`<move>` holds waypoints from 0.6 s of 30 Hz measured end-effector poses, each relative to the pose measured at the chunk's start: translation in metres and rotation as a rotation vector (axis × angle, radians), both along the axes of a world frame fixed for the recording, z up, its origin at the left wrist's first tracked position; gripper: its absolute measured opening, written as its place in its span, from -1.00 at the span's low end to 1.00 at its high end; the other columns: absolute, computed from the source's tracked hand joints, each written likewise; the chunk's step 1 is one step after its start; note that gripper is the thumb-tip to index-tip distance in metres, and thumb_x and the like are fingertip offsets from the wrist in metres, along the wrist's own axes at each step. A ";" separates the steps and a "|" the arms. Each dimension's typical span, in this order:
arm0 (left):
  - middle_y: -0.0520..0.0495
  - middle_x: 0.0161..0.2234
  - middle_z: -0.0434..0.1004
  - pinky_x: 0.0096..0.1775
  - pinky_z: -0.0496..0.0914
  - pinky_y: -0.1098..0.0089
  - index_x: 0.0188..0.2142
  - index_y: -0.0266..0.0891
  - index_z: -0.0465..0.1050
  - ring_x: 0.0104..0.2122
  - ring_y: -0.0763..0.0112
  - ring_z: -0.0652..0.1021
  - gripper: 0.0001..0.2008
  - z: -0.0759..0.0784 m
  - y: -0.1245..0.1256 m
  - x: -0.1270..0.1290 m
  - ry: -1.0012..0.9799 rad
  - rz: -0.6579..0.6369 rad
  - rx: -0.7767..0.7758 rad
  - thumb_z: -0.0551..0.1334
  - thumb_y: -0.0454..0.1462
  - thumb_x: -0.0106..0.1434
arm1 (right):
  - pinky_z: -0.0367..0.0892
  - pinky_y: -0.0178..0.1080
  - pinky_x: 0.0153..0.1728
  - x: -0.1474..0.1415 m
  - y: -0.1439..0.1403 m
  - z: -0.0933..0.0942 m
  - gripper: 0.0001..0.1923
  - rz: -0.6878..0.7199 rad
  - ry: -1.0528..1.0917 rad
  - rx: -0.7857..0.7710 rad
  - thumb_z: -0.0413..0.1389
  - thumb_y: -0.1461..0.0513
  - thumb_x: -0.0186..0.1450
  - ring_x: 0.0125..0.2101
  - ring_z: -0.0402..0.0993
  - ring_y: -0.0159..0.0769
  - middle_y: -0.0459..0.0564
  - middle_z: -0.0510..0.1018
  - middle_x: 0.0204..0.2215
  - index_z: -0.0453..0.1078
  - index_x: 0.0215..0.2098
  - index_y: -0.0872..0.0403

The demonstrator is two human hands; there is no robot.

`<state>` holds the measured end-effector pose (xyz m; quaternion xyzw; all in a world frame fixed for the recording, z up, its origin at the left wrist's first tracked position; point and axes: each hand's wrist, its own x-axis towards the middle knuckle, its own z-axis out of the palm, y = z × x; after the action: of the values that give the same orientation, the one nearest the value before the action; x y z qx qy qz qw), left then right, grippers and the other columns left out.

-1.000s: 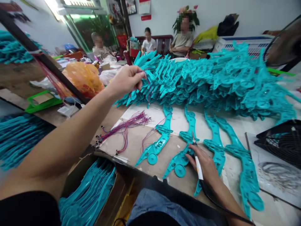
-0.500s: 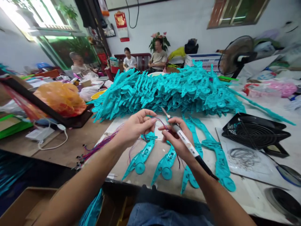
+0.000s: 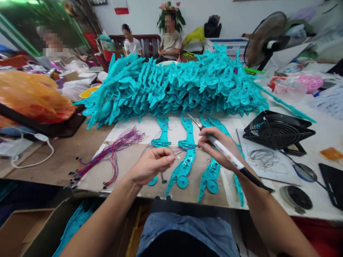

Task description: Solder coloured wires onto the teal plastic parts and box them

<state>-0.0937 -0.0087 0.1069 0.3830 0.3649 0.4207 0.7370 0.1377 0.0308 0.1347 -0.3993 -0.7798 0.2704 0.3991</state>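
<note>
My left hand (image 3: 157, 162) is closed in a pinch on one end of some thin red and blue wires (image 3: 184, 150). The other end runs to the fingers of my right hand (image 3: 218, 146), which also grips a soldering iron (image 3: 227, 154) with its tip pointing up and left. Beneath the wires lies a turquoise plastic part (image 3: 189, 155) with a round disc at its near end. Similar parts lie on both sides of it, partly covered by my hands. A small connector (image 3: 164, 181) hangs below my left hand.
A bundle of red, blue and purple wires (image 3: 115, 151) lies to the left. Behind the row rises a big heap of turquoise parts (image 3: 182, 82). At right stand a black fan (image 3: 278, 132), a board with solder wire (image 3: 264, 159) and a round tin (image 3: 296, 198). Several people sit beyond.
Both hands have come lower and nearer, and drawn apart, stretching the wires between them. My view has tilted down and shifted, so more of the wire bundle shows.
</note>
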 end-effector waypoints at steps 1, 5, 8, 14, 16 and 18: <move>0.11 -0.63 0.27 -0.59 -0.01 0.57 -0.45 -0.35 0.43 -0.65 0.69 0.20 -0.62 -0.009 -0.001 0.004 0.036 -0.005 -0.034 0.50 -0.12 -0.06 | 0.34 -0.29 -0.30 -0.002 0.013 -0.002 -0.81 0.019 -0.090 0.086 0.10 0.25 0.28 -0.38 0.46 -0.38 -0.09 0.54 -0.36 0.34 -0.11 0.01; 0.14 -0.64 0.24 -0.63 -0.09 0.60 -0.47 -0.32 0.36 -0.68 0.71 0.16 -0.53 -0.049 0.006 0.023 0.122 0.099 -0.155 0.50 -0.05 -0.14 | 0.31 -0.21 -0.20 -0.019 0.070 -0.033 -0.82 0.183 -0.364 0.244 0.06 0.31 0.28 -0.30 0.40 -0.28 -0.06 0.52 -0.39 0.43 -0.18 -0.02; 0.14 -0.67 0.24 -0.64 -0.14 0.61 -0.49 -0.30 0.32 -0.70 0.69 0.18 -0.53 -0.072 0.019 0.033 0.169 0.170 -0.220 0.49 -0.04 -0.16 | 0.32 -0.17 -0.12 -0.027 0.086 -0.070 -0.81 0.216 -0.334 0.188 0.07 0.35 0.23 -0.23 0.43 -0.26 -0.03 0.55 -0.33 0.41 -0.21 0.01; 0.14 -0.69 0.23 -0.66 -0.13 0.60 -0.51 -0.30 0.32 -0.71 0.68 0.18 -0.55 -0.083 0.028 0.036 0.186 0.184 -0.251 0.48 -0.05 -0.14 | 0.40 -0.27 -0.19 -0.015 0.029 -0.101 -0.70 -0.005 -0.018 -0.080 0.10 0.26 0.24 -0.28 0.53 -0.34 -0.08 0.58 -0.28 0.25 -0.05 0.00; 0.14 -0.69 0.23 -0.66 -0.11 0.60 -0.52 -0.30 0.32 -0.70 0.68 0.19 -0.55 -0.082 0.028 0.036 0.198 0.177 -0.240 0.48 -0.05 -0.15 | 0.39 -0.31 -0.26 -0.015 0.013 -0.100 -0.68 -0.022 0.014 -0.127 0.12 0.25 0.22 -0.36 0.52 -0.37 -0.12 0.56 -0.34 0.26 -0.05 -0.01; 0.14 -0.69 0.23 -0.65 -0.10 0.59 -0.52 -0.30 0.34 -0.69 0.67 0.20 -0.56 -0.081 0.028 0.036 0.213 0.156 -0.226 0.48 -0.04 -0.14 | 0.37 -0.33 -0.30 -0.017 0.007 -0.100 -0.71 -0.046 -0.007 -0.114 0.10 0.26 0.23 -0.40 0.50 -0.39 -0.14 0.54 -0.38 0.28 -0.07 -0.01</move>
<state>-0.0581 0.0195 0.0256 0.3108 0.5146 0.3900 0.6975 0.1204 0.0377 0.0346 -0.4402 -0.7550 0.3037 0.3794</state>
